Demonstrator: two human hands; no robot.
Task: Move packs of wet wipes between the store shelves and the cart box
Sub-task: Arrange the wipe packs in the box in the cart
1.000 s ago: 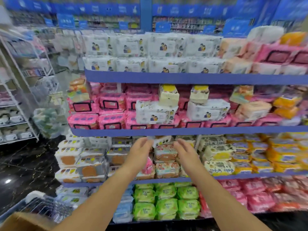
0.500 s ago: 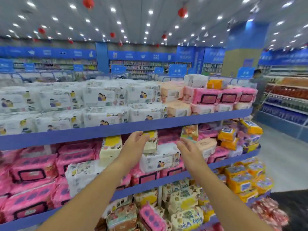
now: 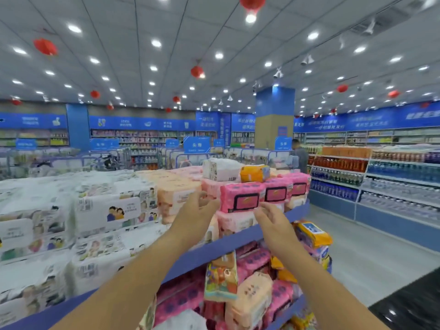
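Both left hand [image 3: 193, 216] and right hand [image 3: 273, 223] flank pink pack [image 3: 240, 197] above shelf edge [image 3: 238, 237].

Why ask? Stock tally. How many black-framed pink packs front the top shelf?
3: left pack by the right hand, middle pack beside it, right pack endmost; more possibly hidden.

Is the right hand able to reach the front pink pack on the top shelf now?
Probably yes. The open right hand is just beside the lower right corner of the pink pack, with nothing between them, and the pack sits exposed at the front of the top shelf.
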